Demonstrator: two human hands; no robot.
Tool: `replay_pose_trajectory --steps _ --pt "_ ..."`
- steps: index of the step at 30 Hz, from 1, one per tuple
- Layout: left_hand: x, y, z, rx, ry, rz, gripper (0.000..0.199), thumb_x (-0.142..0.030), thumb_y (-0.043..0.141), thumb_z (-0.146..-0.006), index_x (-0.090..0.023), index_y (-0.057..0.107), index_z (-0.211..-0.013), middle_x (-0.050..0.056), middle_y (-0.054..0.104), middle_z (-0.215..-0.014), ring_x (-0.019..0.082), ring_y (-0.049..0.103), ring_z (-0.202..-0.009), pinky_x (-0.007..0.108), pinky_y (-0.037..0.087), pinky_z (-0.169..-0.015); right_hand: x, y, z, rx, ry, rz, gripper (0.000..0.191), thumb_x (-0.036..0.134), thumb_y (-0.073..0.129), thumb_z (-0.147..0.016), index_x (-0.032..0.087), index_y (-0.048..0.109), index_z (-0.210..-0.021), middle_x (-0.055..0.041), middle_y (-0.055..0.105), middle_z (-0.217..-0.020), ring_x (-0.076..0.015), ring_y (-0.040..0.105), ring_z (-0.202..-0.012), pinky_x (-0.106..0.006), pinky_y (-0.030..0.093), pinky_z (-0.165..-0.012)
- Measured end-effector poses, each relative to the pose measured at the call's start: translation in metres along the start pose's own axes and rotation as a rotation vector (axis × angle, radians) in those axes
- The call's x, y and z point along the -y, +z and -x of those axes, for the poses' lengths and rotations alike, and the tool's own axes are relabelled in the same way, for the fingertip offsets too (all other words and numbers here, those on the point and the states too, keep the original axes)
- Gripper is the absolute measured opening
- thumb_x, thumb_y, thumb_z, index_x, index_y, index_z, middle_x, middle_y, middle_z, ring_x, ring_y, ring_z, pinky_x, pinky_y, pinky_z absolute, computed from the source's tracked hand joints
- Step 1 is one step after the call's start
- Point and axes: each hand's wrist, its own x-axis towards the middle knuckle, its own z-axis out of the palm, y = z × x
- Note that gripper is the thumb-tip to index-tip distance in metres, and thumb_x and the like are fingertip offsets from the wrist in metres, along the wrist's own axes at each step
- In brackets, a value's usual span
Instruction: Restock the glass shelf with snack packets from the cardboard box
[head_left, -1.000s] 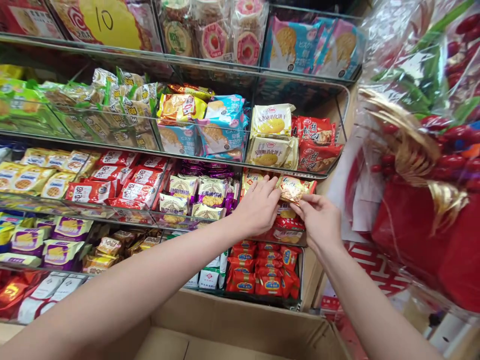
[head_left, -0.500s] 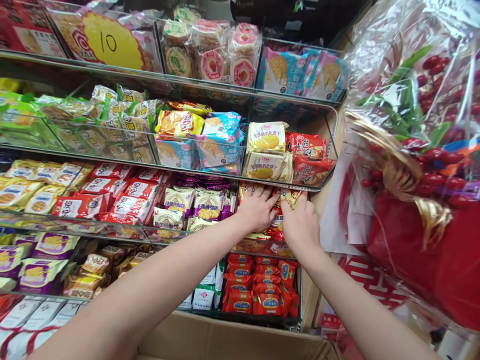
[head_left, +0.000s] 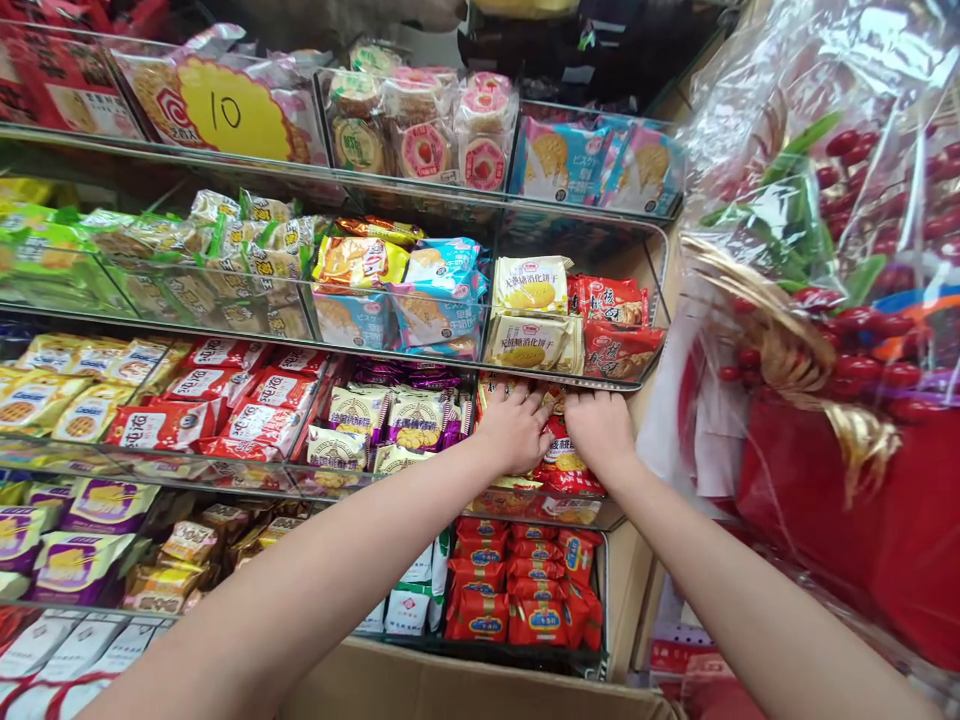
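Observation:
Both my hands reach into the right-end compartment of a middle shelf, among red and gold snack packets (head_left: 564, 450). My left hand (head_left: 514, 425) lies palm down on the packets with its fingers spread. Beside it, my right hand (head_left: 598, 428) rests at the compartment's right side, its fingers pointing inward and their tips hidden behind the packets and the shelf above. Cream and purple cookie packets (head_left: 416, 418) fill the compartment just left of my left hand. On the shelf above are cream biscuit packets (head_left: 531, 284) and red packets (head_left: 619, 345).
Clear shelf fronts (head_left: 390, 345) edge each row. Below my hands sit red wrapped packets (head_left: 480, 612), and an open cardboard box (head_left: 450, 690) stands under them. A plastic-wrapped bouquet with red berries (head_left: 847, 350) crowds the right side. A yellow price tag (head_left: 234, 108) hangs upper left.
My right hand has shifted from a gold packet toward the compartment's right side, its fingers farther in. My left hand stays on the packets. The view has moved slightly.

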Motion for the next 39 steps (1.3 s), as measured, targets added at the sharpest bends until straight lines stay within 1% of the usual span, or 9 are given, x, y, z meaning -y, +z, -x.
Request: replay_pose_trajectory --steps 4,8,12,16,20,25,32,35,39 --pt "0.001 -0.005 -0.009 0.094 0.018 -0.001 0.052 -0.043 0.041 -0.085 -0.016 0.047 -0.129 0.009 0.045 -0.137 0.030 0.039 -0.120 0.050 0.031 -0.096 0.005 0.000 0.007 0.053 0.003 -0.025 0.033 0.008 0.030 -0.085 0.001 0.058 -0.102 -0.0206 0.061 -0.100 -0.0315 0.053 -0.097 -0.043 0.036 -0.085" --pt "0.003 -0.003 -0.016 0.159 0.019 0.009 0.054 -0.045 0.041 -0.083 -0.018 0.046 -0.130 0.007 0.043 -0.139 0.030 0.035 -0.125 0.052 0.025 -0.100 0.011 0.004 0.007 0.152 -0.012 -0.075 0.042 0.011 0.034 -0.086 -0.002 0.042 -0.126 -0.0225 0.050 -0.123 -0.0298 0.047 -0.113 -0.042 0.028 -0.100" --pt "0.006 0.001 -0.019 0.176 0.019 0.029 0.057 -0.049 0.038 -0.083 -0.019 0.045 -0.131 0.007 0.041 -0.140 0.031 0.030 -0.129 0.053 0.019 -0.104 0.009 0.007 -0.004 0.259 -0.021 -0.122 0.040 0.016 0.039 -0.086 0.000 0.047 -0.122 -0.0219 0.053 -0.121 -0.0282 0.051 -0.109 -0.040 0.034 -0.097" --pt "0.012 -0.001 -0.014 0.139 0.055 0.033 0.061 -0.054 0.035 -0.084 -0.019 0.038 -0.135 0.007 0.037 -0.143 0.029 0.025 -0.132 0.051 0.018 -0.105 0.004 0.004 -0.004 0.312 -0.029 -0.142 0.049 0.015 0.038 -0.085 0.000 0.035 -0.132 -0.0238 0.042 -0.132 -0.0288 0.047 -0.116 -0.044 0.034 -0.098" --pt "0.017 -0.008 0.002 0.077 0.076 -0.001 0.064 -0.052 0.033 -0.087 -0.010 0.035 -0.135 0.012 0.035 -0.144 0.027 0.028 -0.131 0.043 0.021 -0.107 0.004 -0.001 0.006 0.304 -0.035 -0.143 0.052 0.008 0.034 -0.083 0.000 0.031 -0.135 -0.0229 0.038 -0.136 -0.0287 0.039 -0.123 -0.047 0.026 -0.103" --pt "0.018 -0.011 0.026 0.005 0.043 -0.055 0.071 -0.055 0.031 -0.087 0.000 0.038 -0.132 0.022 0.037 -0.139 0.033 0.031 -0.129 0.050 0.016 -0.107 0.006 -0.004 0.016 0.295 -0.028 -0.125 0.052 0.005 0.031 -0.082 -0.003 0.030 -0.134 -0.0240 0.035 -0.138 -0.0294 0.033 -0.128 -0.048 0.020 -0.106" --pt "0.022 -0.006 0.032 -0.021 0.072 -0.073 0.073 -0.058 0.033 -0.085 -0.002 0.038 -0.132 0.021 0.039 -0.139 0.032 0.032 -0.129 0.046 0.016 -0.108 0.008 0.004 0.011 0.314 -0.067 -0.097 0.049 0.006 0.031 -0.083 -0.005 0.038 -0.130 -0.0250 0.041 -0.133 -0.0291 0.040 -0.122 -0.048 0.021 -0.106" --pt "0.022 -0.007 0.033 -0.017 0.078 -0.076 0.073 -0.058 0.032 -0.085 -0.003 0.038 -0.132 0.020 0.039 -0.139 0.031 0.031 -0.129 0.045 0.017 -0.108 0.007 -0.004 0.009 0.310 -0.082 -0.084 0.046 0.005 0.031 -0.083 -0.006 0.043 -0.126 -0.0272 0.046 -0.127 -0.0296 0.043 -0.119 -0.048 0.023 -0.105" --pt "0.021 -0.011 0.039 -0.017 0.052 -0.079 0.070 -0.057 0.029 -0.087 -0.005 0.037 -0.133 0.018 0.036 -0.141 0.030 0.028 -0.131 0.047 0.014 -0.108 0.005 -0.020 0.020 0.293 -0.131 -0.068 0.045 0.001 0.029 -0.082 -0.004 0.047 -0.123 -0.0253 0.047 -0.128 -0.0294 0.042 -0.121 -0.045 0.027 -0.104"
